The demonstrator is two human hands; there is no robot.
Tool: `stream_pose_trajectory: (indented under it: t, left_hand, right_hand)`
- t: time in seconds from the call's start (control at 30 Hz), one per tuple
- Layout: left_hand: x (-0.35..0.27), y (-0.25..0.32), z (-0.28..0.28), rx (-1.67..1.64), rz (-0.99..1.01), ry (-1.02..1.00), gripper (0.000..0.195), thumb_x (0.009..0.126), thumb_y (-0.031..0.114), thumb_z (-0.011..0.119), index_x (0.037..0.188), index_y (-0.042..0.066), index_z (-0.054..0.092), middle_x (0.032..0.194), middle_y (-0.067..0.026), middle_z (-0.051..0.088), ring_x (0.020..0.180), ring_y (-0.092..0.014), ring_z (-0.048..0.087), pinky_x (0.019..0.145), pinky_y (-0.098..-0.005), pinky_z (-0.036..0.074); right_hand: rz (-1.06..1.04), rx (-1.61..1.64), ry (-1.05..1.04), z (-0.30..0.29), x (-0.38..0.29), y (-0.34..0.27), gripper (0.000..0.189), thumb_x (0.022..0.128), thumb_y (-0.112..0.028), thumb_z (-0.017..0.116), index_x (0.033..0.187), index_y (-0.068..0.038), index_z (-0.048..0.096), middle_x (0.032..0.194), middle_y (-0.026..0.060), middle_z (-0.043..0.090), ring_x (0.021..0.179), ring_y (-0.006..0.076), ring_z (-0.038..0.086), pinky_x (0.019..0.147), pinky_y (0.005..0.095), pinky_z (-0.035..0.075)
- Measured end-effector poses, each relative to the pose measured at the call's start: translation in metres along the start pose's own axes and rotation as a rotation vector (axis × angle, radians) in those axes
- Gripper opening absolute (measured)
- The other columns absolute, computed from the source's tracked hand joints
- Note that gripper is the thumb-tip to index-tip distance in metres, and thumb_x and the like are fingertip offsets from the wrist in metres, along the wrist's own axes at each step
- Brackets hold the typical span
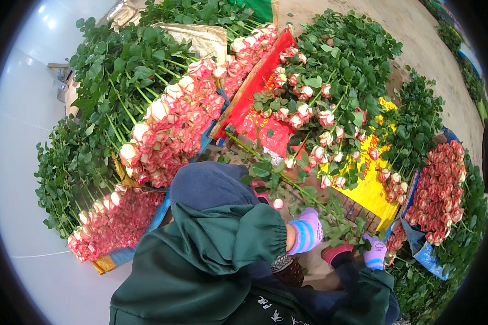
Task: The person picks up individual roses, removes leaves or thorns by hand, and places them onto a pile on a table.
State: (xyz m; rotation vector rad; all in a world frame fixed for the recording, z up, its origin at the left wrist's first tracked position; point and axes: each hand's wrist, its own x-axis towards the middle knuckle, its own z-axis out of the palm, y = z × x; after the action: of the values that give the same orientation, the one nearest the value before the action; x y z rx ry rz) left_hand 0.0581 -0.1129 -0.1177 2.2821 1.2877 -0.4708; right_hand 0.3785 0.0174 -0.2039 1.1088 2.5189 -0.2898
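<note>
My left hand (308, 230), in a purple glove with blue stripes, is curled beside a long leafy rose stem (284, 177); its fingertips are hidden, so its hold is unclear. The stem slants from the red sack down to my right hand (373, 248), gloved alike, whose fingers are closed around its leafy lower-right part. No bloom shows plainly on this stem. A loose white-and-pink rose head (278, 203) lies by a pink shoe. Loose pink-edged white roses (326, 118) lie beyond my hands on a red sack (264, 87) and a yellow sack (376, 162).
Dense bunches of pink roses (179, 126) stand at left, with more (124, 221) lower down. Another bunch (437, 187) is at right, beside blue sheeting (429, 258). A wooden board (240, 97) edges the red sack. Leaf piles and concrete floor (439, 53) lie beyond.
</note>
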Motion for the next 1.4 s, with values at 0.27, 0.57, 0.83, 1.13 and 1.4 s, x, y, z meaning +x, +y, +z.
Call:
stream_pose_trajectory:
  t: [0.27, 0.57, 0.83, 1.13, 1.4]
  left_hand:
    - [0.012, -0.001, 0.012, -0.049, 0.004, 0.123, 0.003, 0.068, 0.017, 0.063, 0.067, 0.014, 0.064, 0.058, -0.0012, 0.059, 0.056, -0.023, 0.059, 0.048, -0.0376, 0.038]
    - [0.006, -0.012, -0.004, -0.108, 0.062, 0.063, 0.028, 0.085, 0.034, 0.054, 0.099, 0.010, 0.057, 0.065, -0.0100, 0.061, 0.060, -0.029, 0.059, 0.058, -0.0423, 0.044]
    - [0.020, -0.008, -0.012, -0.049, 0.084, -0.020, 0.031, 0.088, 0.037, 0.051, 0.103, 0.011, 0.058, 0.068, -0.0084, 0.063, 0.065, -0.028, 0.062, 0.061, -0.0424, 0.044]
    - [0.036, 0.000, 0.005, -0.070, -0.003, -0.149, 0.019, 0.080, 0.021, 0.055, 0.095, 0.010, 0.061, 0.066, -0.0061, 0.062, 0.063, -0.027, 0.063, 0.055, -0.0422, 0.042]
    - [0.034, 0.001, 0.001, -0.039, 0.007, -0.149, 0.016, 0.078, 0.016, 0.057, 0.093, 0.010, 0.062, 0.071, -0.0047, 0.065, 0.064, -0.025, 0.064, 0.052, -0.0387, 0.042]
  right_hand:
    - [-0.029, -0.004, -0.046, 0.008, 0.008, -0.009, 0.044, 0.065, -0.015, 0.070, 0.108, -0.021, 0.063, 0.084, 0.0142, 0.063, 0.080, 0.0349, 0.061, 0.068, 0.0447, 0.047]
    - [0.072, 0.076, -0.116, 0.033, 0.011, -0.004, 0.044, 0.079, -0.010, 0.055, 0.119, -0.026, 0.059, 0.085, 0.0108, 0.066, 0.082, 0.0280, 0.065, 0.067, 0.0428, 0.050]
    - [0.059, -0.028, -0.130, 0.018, 0.038, -0.027, 0.028, 0.087, -0.017, 0.050, 0.111, -0.021, 0.063, 0.091, 0.0090, 0.068, 0.084, 0.0276, 0.067, 0.063, 0.0402, 0.053]
    - [-0.019, 0.154, 0.120, 0.050, 0.023, 0.020, 0.042, 0.067, -0.003, 0.057, 0.105, -0.019, 0.064, 0.086, 0.0122, 0.065, 0.083, 0.0309, 0.063, 0.071, 0.0424, 0.049]
    - [0.062, -0.067, -0.089, 0.045, 0.028, 0.014, 0.051, 0.065, -0.003, 0.061, 0.112, -0.022, 0.059, 0.088, 0.0096, 0.060, 0.086, 0.0311, 0.059, 0.071, 0.0410, 0.047]
